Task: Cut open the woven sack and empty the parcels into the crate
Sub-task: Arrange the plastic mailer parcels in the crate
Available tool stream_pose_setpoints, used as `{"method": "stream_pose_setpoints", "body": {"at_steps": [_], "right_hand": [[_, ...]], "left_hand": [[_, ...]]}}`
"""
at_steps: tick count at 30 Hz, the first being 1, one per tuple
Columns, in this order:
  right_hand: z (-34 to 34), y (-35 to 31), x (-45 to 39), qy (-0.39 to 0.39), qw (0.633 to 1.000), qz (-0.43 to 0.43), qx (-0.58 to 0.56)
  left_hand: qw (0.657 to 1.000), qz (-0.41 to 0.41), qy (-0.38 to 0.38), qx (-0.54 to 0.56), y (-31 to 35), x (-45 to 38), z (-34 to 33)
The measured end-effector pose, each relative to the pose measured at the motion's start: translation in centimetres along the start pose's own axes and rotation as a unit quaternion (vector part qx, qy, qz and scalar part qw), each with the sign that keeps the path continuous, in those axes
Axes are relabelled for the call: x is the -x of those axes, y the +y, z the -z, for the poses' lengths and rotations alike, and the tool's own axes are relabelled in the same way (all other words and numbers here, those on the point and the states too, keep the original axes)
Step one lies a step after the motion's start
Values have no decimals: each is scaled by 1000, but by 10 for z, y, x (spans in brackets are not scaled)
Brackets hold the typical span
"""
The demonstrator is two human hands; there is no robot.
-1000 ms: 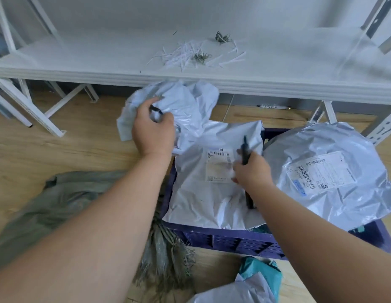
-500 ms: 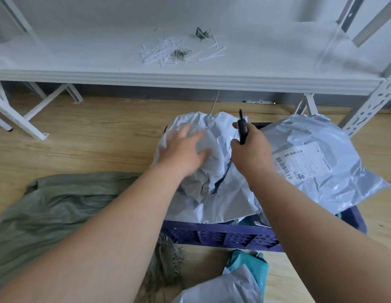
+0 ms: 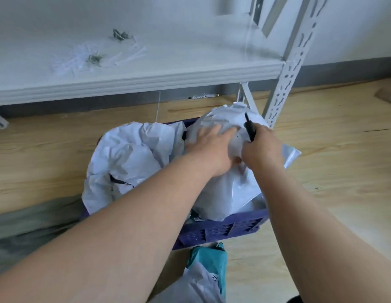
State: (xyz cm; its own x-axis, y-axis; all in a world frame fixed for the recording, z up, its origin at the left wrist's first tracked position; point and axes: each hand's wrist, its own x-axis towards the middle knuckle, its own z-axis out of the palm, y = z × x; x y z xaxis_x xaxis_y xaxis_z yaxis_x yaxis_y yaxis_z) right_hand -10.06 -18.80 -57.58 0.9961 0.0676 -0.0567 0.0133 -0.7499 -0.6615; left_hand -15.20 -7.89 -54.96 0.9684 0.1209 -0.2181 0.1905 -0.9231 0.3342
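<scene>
A purple plastic crate (image 3: 220, 231) on the wooden floor is heaped with grey-white plastic parcels. My left hand (image 3: 212, 149) lies flat, fingers straight, on the right-hand parcel (image 3: 225, 193). My right hand (image 3: 263, 147) grips a black cutter (image 3: 249, 129), blade end pointing up, and rests against that same parcel. Another crumpled grey parcel (image 3: 129, 158) fills the crate's left side. The green woven sack (image 3: 26, 224) lies flat and blurred on the floor at the left.
A white metal shelf (image 3: 146, 82) with paper strips and thread scraps (image 3: 91, 57) runs across the back; its perforated upright (image 3: 286, 84) stands just behind the crate. A teal parcel (image 3: 208, 259) and a grey one (image 3: 194, 287) lie on the floor in front.
Both hands moved right from the left parcel onto the right-hand parcel. The left-hand parcel now lies in the crate. The view swung left and tilted.
</scene>
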Motion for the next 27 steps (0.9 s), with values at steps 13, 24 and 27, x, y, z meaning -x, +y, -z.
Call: {"method": "stream_pose_setpoints", "body": {"at_steps": [13, 24, 27], "right_hand": [[15, 60, -57, -179, 911, -123, -350], [0, 174, -84, -101, 892, -337, -284], [-10, 187, -87, -165, 914, -295, -224]], "left_hand": [[955, 119, -2, -270, 70, -37, -31], [957, -8, -136, -256, 114, -63, -90], [950, -17, -133, -283, 116, -65, -92]]}}
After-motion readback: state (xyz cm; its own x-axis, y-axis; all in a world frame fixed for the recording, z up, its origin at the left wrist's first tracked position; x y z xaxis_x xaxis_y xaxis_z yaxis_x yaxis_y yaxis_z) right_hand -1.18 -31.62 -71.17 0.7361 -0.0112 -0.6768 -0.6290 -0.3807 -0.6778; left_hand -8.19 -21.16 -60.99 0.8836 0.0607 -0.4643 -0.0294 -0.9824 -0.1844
